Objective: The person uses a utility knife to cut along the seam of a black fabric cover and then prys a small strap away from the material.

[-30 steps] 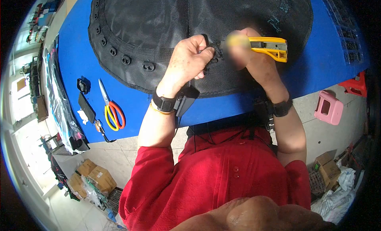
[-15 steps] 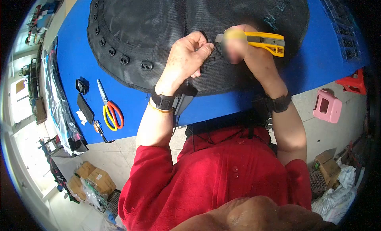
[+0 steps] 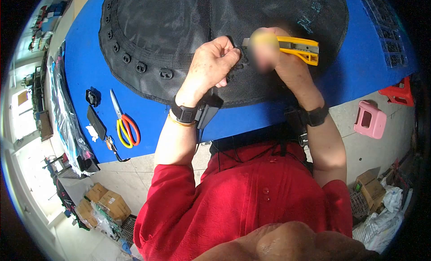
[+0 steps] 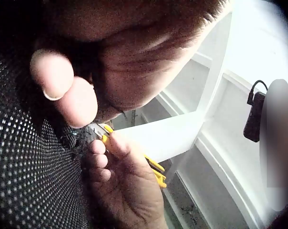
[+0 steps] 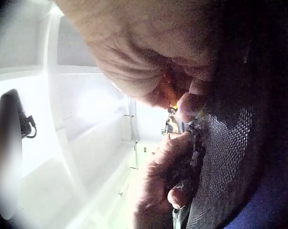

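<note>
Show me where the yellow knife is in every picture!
Head: the yellow knife is right of the upper middle, in the right hand.
Left wrist: lower middle, partly hidden.
Right wrist: just a bit, right of the middle.
All three share the black mesh.

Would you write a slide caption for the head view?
Left hand pinching at black mesh, right hand holding a yellow cutter, scissors on the blue table.
</note>
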`<state>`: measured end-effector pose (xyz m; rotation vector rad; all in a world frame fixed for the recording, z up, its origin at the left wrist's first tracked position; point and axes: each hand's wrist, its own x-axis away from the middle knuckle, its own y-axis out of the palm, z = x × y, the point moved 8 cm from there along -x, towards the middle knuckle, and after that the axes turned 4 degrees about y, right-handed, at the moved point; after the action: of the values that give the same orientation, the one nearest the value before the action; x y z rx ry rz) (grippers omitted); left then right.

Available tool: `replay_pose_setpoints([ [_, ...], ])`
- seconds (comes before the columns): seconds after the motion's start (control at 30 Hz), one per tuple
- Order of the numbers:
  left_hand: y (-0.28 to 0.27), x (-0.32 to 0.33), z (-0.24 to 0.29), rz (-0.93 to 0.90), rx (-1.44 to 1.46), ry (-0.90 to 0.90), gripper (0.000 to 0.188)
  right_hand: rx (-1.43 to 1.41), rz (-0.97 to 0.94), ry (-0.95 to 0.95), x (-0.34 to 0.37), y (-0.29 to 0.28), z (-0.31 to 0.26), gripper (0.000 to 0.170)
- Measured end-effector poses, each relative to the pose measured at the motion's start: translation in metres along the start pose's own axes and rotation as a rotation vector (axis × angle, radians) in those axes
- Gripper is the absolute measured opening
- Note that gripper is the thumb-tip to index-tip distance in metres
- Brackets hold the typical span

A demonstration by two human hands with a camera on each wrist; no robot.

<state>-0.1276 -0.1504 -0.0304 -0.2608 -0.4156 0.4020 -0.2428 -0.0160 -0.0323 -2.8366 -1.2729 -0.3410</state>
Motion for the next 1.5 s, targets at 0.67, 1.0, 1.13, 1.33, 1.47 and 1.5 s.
replay_pose_setpoints([
  [0.67, 0.0000, 0.0003, 0.0003, -0.009, -0.006, 0.015, 0.025, -0.006, -0.032, -0.017, 0.0005, -0.0003, -0.0001, 0.024],
  [1.0, 0.0007, 0.0000, -0.0001, -0.007, 0.002, 0.016, 0.025, 0.032, -0.035, 0.005, 0.0001, 0.0005, 0.0013, 0.020],
  [1.13, 0.0002, 0.0011, 0.0017, -0.002, -0.005, 0.004, 0.024, 0.095, -0.063, -0.005, 0.0000, 0.0013, 0.0007, 0.019],
  [1.33, 0.0000, 0.0009, 0.0015, 0.001, -0.016, -0.003, 0.024, 0.157, -0.054, -0.033, 0.0028, 0.0020, -0.0010, 0.017],
  [1.47, 0.0001, 0.0011, 0.0025, 0.001, -0.004, 0.000, 0.025, 0.199, -0.066, -0.056, 0.0029, 0.0004, 0.0001, 0.018],
  [1.5, 0.0000, 0.0012, 0.0024, 0.000, -0.004, 0.001, 0.025, 0.195, -0.056, -0.048, 0.0035, 0.0005, -0.0013, 0.014],
])
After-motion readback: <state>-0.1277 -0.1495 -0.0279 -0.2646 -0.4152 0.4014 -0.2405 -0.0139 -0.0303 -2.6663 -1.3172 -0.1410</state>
